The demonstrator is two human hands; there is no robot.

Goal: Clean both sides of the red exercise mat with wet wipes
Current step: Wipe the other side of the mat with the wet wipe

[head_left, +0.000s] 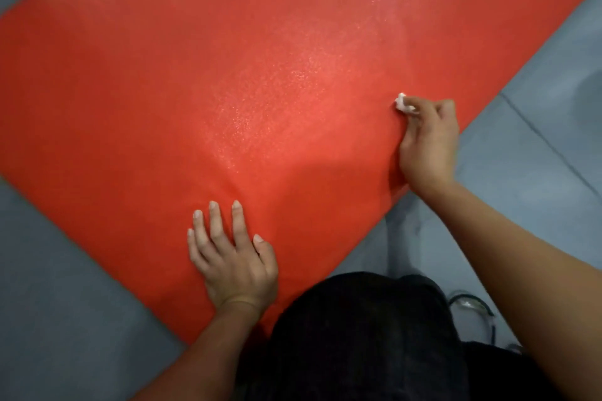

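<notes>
Red mat (195,75) lies on the floor (58,286); left hand (233,257) presses flat on it, right hand (426,143) pinches a white wipe (402,102).

One red mat (228,75), one wet wipe (403,103) — two hands: left hand (233,257), right hand (428,140).

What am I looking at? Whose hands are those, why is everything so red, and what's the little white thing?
There is just one picture, taken by a camera worn on a person's head, looking down. So the hands are that person's own. The big red thing is an exercise mat lying on a grey floor. The left hand lies flat on the mat with its fingers spread. The right hand pinches a small white wet wipe against the mat, near its edge. The sparkly patch in the middle looks wet, though it could just be light shining. The dark shape at the bottom is the person's clothing.
</notes>
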